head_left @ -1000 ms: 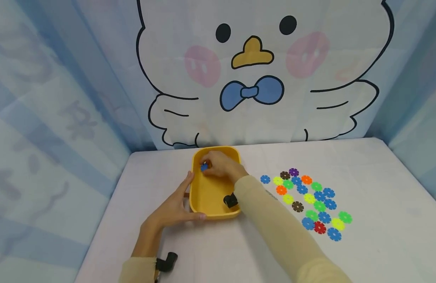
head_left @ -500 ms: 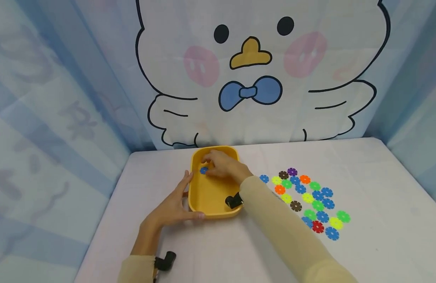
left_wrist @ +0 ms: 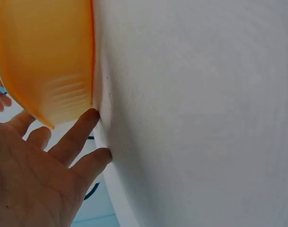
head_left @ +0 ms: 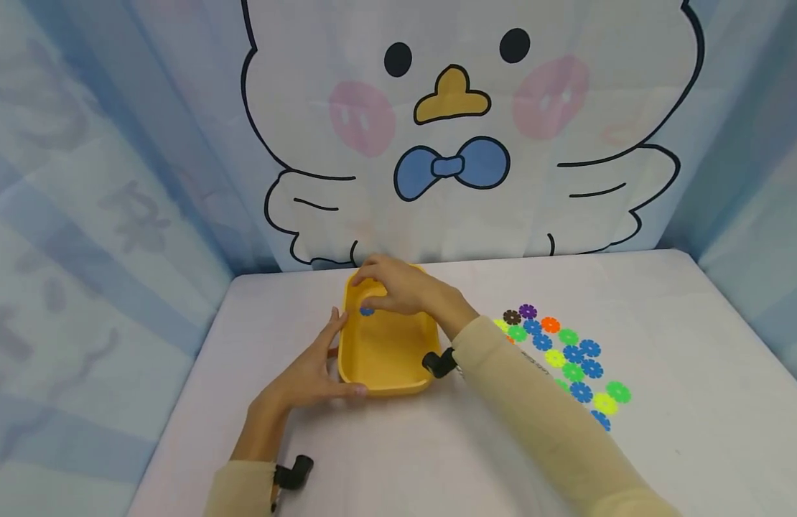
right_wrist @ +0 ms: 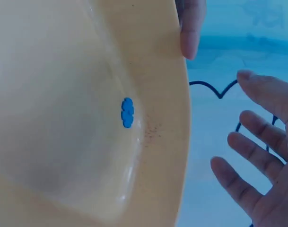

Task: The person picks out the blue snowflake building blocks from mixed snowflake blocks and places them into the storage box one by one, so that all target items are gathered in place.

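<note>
A yellow plastic tray [head_left: 392, 359] stands on the white table. Inside it, near the far left corner, is one blue notched disc [head_left: 367, 311], which the right wrist view shows at the foot of the tray wall [right_wrist: 162, 109]. My left hand [head_left: 306, 375] touches the tray's near left side, thumb along the front and fingers spread by the left wall. In the left wrist view two fingertips reach the tabletop. My right hand [head_left: 405, 287] hovers over the far part of the tray, fingers apart and loosely bent, holding nothing.
To the right of the tray lie several scattered notched discs [head_left: 574, 373] in blue, green, yellow, orange, brown and purple. My right sleeve [head_left: 534, 402] covers some of them. A curtain [head_left: 450, 215] with a cartoon bird hangs right behind the table's back edge.
My right hand has let go of the blue disc, which stays in the tray, and has risen toward the far rim. The left hand keeps its place at the tray.
</note>
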`<action>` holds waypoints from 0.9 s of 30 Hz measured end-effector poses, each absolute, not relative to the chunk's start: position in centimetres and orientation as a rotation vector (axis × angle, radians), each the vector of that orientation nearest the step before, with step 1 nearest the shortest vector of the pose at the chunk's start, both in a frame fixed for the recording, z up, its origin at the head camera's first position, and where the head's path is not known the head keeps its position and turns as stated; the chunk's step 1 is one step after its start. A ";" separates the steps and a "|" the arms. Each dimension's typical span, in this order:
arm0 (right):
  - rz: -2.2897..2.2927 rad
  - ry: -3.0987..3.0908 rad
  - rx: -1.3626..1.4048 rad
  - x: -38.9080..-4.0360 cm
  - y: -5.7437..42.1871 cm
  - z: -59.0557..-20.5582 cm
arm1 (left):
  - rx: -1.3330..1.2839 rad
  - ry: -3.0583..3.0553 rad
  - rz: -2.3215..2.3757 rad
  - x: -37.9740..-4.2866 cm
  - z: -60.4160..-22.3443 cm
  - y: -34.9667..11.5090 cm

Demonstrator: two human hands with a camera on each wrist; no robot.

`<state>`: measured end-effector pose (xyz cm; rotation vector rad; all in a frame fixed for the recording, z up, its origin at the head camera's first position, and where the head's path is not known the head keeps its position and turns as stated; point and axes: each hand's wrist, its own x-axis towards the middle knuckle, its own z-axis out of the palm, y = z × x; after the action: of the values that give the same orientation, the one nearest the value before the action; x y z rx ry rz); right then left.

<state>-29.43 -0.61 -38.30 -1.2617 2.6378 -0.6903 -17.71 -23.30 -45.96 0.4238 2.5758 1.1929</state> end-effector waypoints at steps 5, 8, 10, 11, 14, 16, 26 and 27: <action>-0.752 2.609 -1.385 -28.5 0.5 -37.6 | 0.417 2.613 1.130 -17.5 -45.8 -23.7; -0.791 2.620 -1.466 -27.9 1.4 -37.2 | 0.427 2.626 1.117 -17.4 -45.5 -23.9; -0.817 2.639 -1.480 -27.5 2.3 -36.9 | 0.459 2.629 1.124 -17.4 -45.4 -23.9; -0.837 2.644 -1.480 -27.3 2.7 -36.7 | 0.480 2.628 1.134 -17.5 -45.4 -23.9; -0.913 2.637 -1.451 -26.9 4.2 -36.5 | 0.543 2.618 1.174 -17.8 -45.7 -23.8; -0.983 2.615 -1.424 -26.7 5.2 -36.7 | 0.559 2.610 1.196 -18.0 -45.9 -23.8; -1.227 2.574 -1.214 -26.3 10.6 -37.2 | 0.508 2.592 1.244 -19.3 -45.9 -23.8; -1.233 2.573 -1.192 -26.3 11.1 -37.1 | 0.509 2.589 1.250 -19.4 -45.9 -23.8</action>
<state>-26.25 11.07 -37.14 -1.1915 2.5727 -1.2328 -19.42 -23.82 -45.87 0.5093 2.5891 1.2496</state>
